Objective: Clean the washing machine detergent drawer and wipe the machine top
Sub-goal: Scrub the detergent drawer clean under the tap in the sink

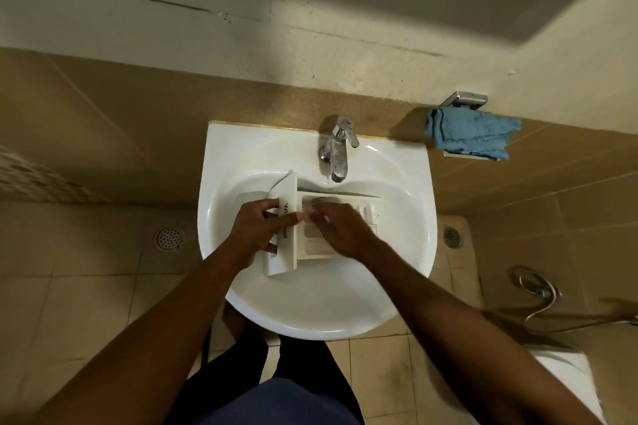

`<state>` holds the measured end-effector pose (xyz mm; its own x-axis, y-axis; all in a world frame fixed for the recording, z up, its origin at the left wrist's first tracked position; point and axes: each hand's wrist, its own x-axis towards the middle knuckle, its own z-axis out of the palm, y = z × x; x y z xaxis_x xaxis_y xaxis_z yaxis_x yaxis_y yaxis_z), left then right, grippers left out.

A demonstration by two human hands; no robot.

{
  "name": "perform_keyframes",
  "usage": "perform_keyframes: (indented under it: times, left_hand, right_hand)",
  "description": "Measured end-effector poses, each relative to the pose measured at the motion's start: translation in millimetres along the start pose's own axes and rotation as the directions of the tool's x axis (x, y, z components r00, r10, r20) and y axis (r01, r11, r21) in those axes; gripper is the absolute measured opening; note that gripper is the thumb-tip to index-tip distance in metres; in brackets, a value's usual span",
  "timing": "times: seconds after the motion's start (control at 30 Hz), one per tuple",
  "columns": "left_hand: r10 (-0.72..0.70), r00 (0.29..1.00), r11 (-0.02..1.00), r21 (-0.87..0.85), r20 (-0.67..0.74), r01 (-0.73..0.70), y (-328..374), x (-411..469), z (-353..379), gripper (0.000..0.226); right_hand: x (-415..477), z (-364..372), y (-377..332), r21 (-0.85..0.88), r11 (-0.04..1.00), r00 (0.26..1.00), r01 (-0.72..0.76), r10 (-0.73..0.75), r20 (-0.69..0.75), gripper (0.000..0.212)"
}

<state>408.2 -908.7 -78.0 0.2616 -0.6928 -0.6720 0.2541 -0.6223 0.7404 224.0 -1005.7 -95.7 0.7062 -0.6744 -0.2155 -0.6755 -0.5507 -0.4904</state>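
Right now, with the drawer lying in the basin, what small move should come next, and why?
Probably raise the tap lever with the right hand. The left hand grips the detergent drawer by its front panel in the sink, below the spout, and no water stream shows.

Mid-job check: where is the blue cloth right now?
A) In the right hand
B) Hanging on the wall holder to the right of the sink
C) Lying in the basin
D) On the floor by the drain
B: the blue cloth hangs over the metal holder on the wall to the right of the sink, while the left hand and right hand are both on the detergent drawer in the basin.
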Motion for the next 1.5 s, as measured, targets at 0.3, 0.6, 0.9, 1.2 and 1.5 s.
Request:
perform_keyframes:
  times: [0.3,0.6,0.9,1.2,1.5]
  left_hand:
    - [0.009,1.000,1.000,0.008,-0.010,-0.009,-4,1,-1,0.068]
    - [0.020,0.999,1.000,0.009,-0.027,-0.020,-4,3,1,0.070]
    - [0.014,1.000,1.000,-0.020,-0.012,-0.015,-5,0,-2,0.071]
    - [0.005,1.000,1.000,-0.010,-0.013,-0.005,-5,-1,-7,0.073]
    - [-0.005,1.000,1.000,0.000,-0.020,0.005,-5,0,-6,0.067]
  right_hand:
    - [-25,5,28,-0.341,0.862,0.900,-0.376,0.428,0.088,0.079]
    - [5,13,-32,-0.215,0.888,0.873,-0.408,0.448,0.193,0.071]
    - [26,8,-13,-0.203,0.797,0.730,-0.569,0.603,0.320,0.066]
    - [-8,-26,51,-0.067,0.796,0.798,-0.601,0.595,-0.092,0.032]
    - [-16,-8,79,-0.240,0.887,0.903,-0.395,0.423,0.077,0.073]
